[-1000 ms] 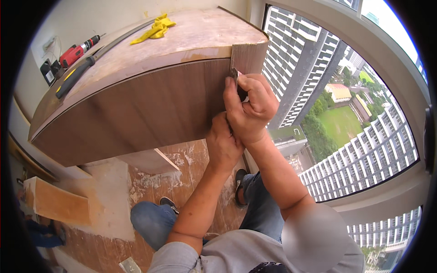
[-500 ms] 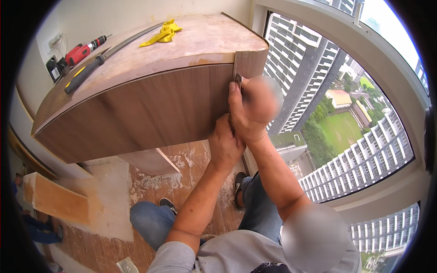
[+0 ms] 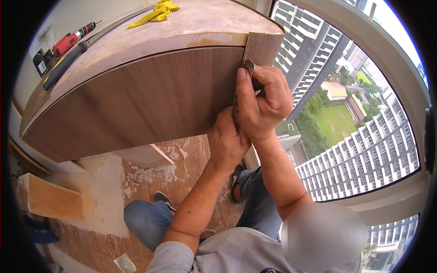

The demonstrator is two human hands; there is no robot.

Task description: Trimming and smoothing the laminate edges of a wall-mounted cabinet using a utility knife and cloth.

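Observation:
A wood-grain front panel [image 3: 150, 95] covers the face of a cabinet, and a narrow wood-grain strip [image 3: 261, 49] stands upright at its right end. My right hand [image 3: 266, 98] pinches the upper end of a thin, flat metal piece [image 3: 249, 67] between thumb and curled fingers, against the seam of panel and strip. Just below, my left hand [image 3: 230, 134] is closed round the piece's lower part, touching my right hand. Most of the metal piece is hidden by my fingers, so its exact kind is unclear.
On the cabinet top [image 3: 200, 22] lie a yellow cloth [image 3: 157, 12], a long tool with a black-and-yellow handle [image 3: 66, 66] and a red drill [image 3: 73, 41]. A large window [image 3: 337, 118] is close on the right. An orange-brown box [image 3: 54, 198] stands low at left, near another person's leg [image 3: 41, 230].
The view has shifted, so the cabinet sits higher and further left. Both hands keep their grip at the seam; my right hand's fingers show more clearly.

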